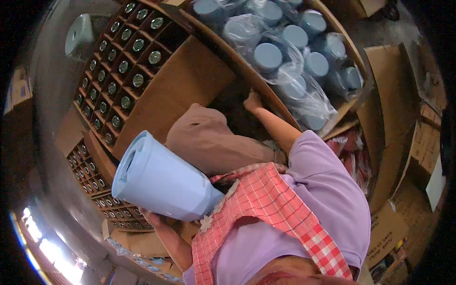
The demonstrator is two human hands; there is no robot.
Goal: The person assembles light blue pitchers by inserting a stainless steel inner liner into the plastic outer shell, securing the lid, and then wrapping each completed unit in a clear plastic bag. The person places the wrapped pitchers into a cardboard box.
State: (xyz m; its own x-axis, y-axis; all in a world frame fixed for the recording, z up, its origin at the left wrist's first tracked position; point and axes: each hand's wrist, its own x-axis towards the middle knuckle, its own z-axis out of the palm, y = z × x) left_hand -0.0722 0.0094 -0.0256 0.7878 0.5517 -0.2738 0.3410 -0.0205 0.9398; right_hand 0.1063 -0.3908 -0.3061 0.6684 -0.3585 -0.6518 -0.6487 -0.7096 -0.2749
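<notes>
A large light-blue plastic container [166, 178], tapered and with an opening in its wider end, lies tilted against my body. My left hand [151, 217] supports it from the lower left; most of its fingers are hidden behind it. My right hand [253, 101] reaches away from me to the near side of an open cardboard box [280, 111]. Its fingers look curled in, close to the box wall, and whatever they may hold does not show. Inside that box stand several round blue-topped containers [268, 56], loosely covered with clear plastic film [304, 80].
At the left, a divided carton [130, 88] holds several bottles with shiny caps, its brown flap [183, 71] folded toward me. More divided cartons [85, 166] sit lower left. A pale green stool [80, 38] stands on the floor behind. Cardboard cartons [387, 232] line the right.
</notes>
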